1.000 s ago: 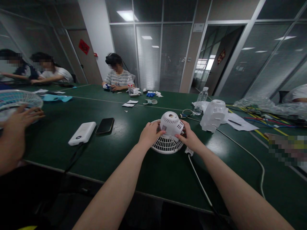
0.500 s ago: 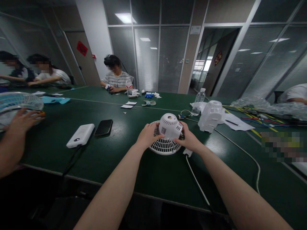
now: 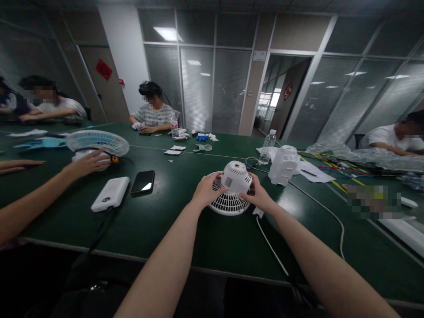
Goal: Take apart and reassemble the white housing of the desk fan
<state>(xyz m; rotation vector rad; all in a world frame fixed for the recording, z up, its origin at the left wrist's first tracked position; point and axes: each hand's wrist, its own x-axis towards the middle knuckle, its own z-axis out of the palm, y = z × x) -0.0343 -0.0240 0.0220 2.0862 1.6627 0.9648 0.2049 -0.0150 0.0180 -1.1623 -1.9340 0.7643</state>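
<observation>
A white fan head lies face down in front of me, its slotted grille (image 3: 229,204) against the table and its rounded motor housing (image 3: 236,174) on top. My left hand (image 3: 208,191) grips the housing's left side, thumb near a printed square code. On the other side my right hand (image 3: 258,192) is closed around the housing, with some fingers hidden behind it. A white plug-like piece (image 3: 258,213) with a cable sits just below my right hand. Farther right stands a white plastic fan base (image 3: 284,165).
A white power bank (image 3: 110,194) and a black phone (image 3: 143,182) lie to the left. Beyond them, a co-worker's hand (image 3: 89,163) rests on another fan (image 3: 99,142). A water bottle (image 3: 267,147), paper (image 3: 317,171) and coloured cables (image 3: 344,170) are at the right.
The view has shifted slightly. The co-worker's fan at left now stands farther into view, with a hand on it. My two hands keep their hold on the housing.
</observation>
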